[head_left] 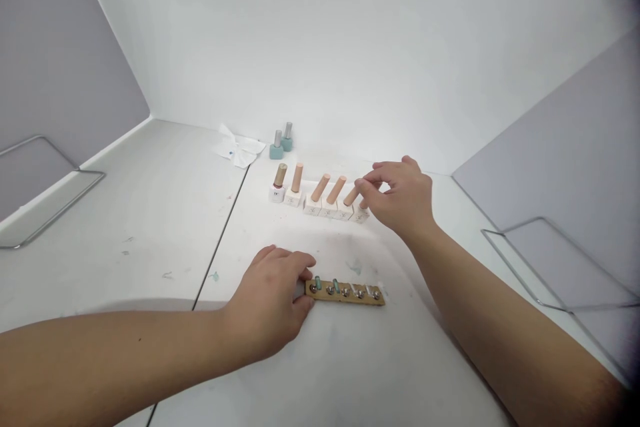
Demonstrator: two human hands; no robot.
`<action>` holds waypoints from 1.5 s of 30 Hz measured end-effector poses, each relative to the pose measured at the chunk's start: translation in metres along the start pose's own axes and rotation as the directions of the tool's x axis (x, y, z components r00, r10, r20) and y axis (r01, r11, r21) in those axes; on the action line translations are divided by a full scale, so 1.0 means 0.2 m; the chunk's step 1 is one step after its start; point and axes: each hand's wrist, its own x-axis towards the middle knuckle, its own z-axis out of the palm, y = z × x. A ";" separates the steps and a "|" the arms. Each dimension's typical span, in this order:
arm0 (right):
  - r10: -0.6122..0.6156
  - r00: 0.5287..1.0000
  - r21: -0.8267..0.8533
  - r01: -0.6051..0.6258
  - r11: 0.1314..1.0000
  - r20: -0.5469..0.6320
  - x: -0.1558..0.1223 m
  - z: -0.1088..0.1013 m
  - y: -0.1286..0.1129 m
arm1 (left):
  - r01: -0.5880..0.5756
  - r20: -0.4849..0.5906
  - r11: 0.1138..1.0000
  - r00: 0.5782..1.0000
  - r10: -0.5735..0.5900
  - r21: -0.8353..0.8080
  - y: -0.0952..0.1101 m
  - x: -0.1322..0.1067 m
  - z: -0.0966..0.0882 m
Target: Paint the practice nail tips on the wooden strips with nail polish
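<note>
My left hand (273,303) pinches the left end of a wooden nail-tip stand (345,299) lying on the table. Along it sit several round metal studs and small nail tips; the two at the left are green, those to the right pale or clear. Further back, my right hand (400,197) has its thumb and fingertips closed around the cap of the rightmost nail polish bottle (360,215). That cap is mostly hidden by the fingers. Beside it stand several white bottles (329,207) with tilted peach caps, and one bottle with a gold-brown cap (281,175).
Two teal nail polish bottles (277,151) with silver caps stand by the back wall. A crumpled white tissue (240,149) lies left of them. Wire stands (530,280) flank both sides. Green smudges (355,267) mark the white table, and a dark seam (220,240) crosses it.
</note>
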 end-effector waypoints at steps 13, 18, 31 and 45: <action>-0.030 1.000 -0.027 0.029 0.999 -0.010 0.01 0.01 0.01 | -0.021 -0.009 1.000 1.000 0.021 0.018 0.00 0.00 -0.01; -0.003 0.996 -0.010 0.002 1.000 -0.090 0.01 -0.02 0.01 | -0.010 0.005 1.000 1.000 0.010 0.021 0.00 0.00 -0.01; 0.290 0.907 0.426 -0.142 0.894 -0.306 -0.14 -0.32 -0.08 | -0.023 0.015 0.999 1.000 0.022 0.031 0.00 -0.01 -0.01; 0.532 0.846 0.565 -0.427 0.706 -0.025 -0.51 -0.28 -0.13 | -0.016 0.019 0.998 1.000 0.015 0.063 0.01 0.00 -0.01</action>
